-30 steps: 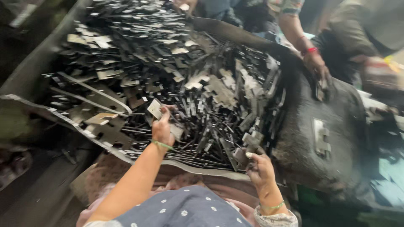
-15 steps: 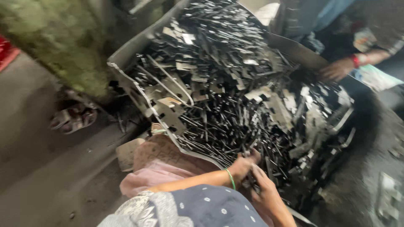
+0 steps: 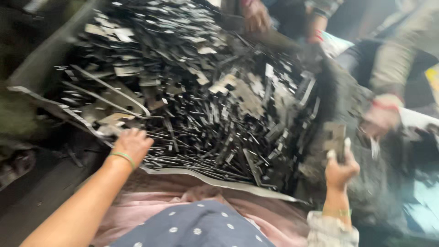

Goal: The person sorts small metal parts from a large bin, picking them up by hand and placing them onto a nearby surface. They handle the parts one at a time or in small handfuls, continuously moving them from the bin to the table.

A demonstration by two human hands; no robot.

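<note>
My left hand [image 3: 132,144] lies curled, knuckles up, on the near edge of the heap of dark metal offcuts [image 3: 206,100], fingers dug among the thin strips; whether it grips one I cannot tell. My right hand [image 3: 339,167] is raised off to the side, pinching a flat dark plate [image 3: 335,137] upright. The edges look sharp, so I'd lift pieces rather than drag them, and steer clear of the other workers' hands [image 3: 382,116] across the pile.
</note>
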